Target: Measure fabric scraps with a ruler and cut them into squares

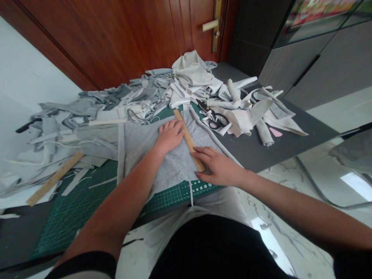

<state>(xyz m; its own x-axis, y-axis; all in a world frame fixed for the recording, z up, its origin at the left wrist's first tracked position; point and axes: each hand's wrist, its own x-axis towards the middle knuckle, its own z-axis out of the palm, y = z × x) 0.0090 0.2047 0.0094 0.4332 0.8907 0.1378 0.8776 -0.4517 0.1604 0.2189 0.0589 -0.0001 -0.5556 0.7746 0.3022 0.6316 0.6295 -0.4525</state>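
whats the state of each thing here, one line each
ruler: flat on the cloth
cloth: spread out, wrinkled, partly covering the mat
left hand: open, fingers at the ruler
right hand: open, at the ruler's near end
second ruler: unheld
scissors: unheld, blades unclear
scraps: loosely heaped
door: shut

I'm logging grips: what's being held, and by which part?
A wooden ruler, apparently held down: right hand at near end, left hand toward far end.

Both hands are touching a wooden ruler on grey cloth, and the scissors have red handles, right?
Not red: the head view shows black-handled scissors. The left hand and right hand do touch a wooden ruler on grey cloth.
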